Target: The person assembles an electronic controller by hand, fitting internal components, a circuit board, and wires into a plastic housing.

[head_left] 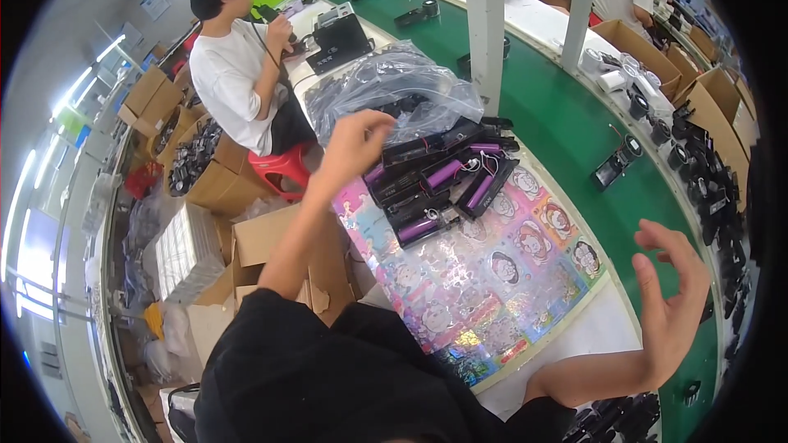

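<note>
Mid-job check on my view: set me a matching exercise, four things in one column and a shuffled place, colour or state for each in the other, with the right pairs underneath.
Things
1. left hand
2. stool
3. right hand
4. belt

Place, colour or state
A. open and empty, toward the right edge of the picture
B. green, with black devices lying on it
C. close to a clear plastic bag
D. red, beneath a seated person in a white top

Right pairs: 1-C, 2-D, 3-A, 4-B
</note>
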A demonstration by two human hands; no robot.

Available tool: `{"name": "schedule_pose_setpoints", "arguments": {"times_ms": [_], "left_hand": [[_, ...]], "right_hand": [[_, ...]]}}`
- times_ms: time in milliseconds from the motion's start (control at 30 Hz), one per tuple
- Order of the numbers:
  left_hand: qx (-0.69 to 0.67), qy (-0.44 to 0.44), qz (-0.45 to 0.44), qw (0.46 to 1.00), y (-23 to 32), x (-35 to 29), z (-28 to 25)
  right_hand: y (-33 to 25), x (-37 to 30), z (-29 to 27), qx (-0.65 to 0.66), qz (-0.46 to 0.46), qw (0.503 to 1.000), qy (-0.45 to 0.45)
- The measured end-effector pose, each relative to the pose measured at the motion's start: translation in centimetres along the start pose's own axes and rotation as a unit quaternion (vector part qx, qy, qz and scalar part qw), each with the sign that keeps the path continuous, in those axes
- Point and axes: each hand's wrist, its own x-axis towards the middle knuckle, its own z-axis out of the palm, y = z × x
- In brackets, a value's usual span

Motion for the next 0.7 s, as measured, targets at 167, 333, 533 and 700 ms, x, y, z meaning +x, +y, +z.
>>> {"name": "schedule_pose_setpoints", "arguments": {"times_ms": [167, 333, 533, 700], "left_hand": [[0.201, -0.073, 0.019, 0.977, -7.8, 2.8, 0.0], [0.375, -0.068, -0.084, 0.921, -8.7, 4.7, 4.2], [0.337, -0.039, -0.141, 0.93, -9.4, 5.3, 6.0], [0.348, 0.007, -0.124, 0.929, -9.3, 5.2, 6.0]], "right_hand": [[-0.7, -0.2, -0.1, 0.004, -0.026, 0.999, -0.022], [-1.6, -0.6, 0.2, -0.004, -0.037, 0.999, -0.027], [-2.3, -1.4, 0.4, -0.052, -0.057, 0.997, -0.021], [-3.6, -2.0, 0.5, -0.038, -0.069, 0.997, -0.024]]}}
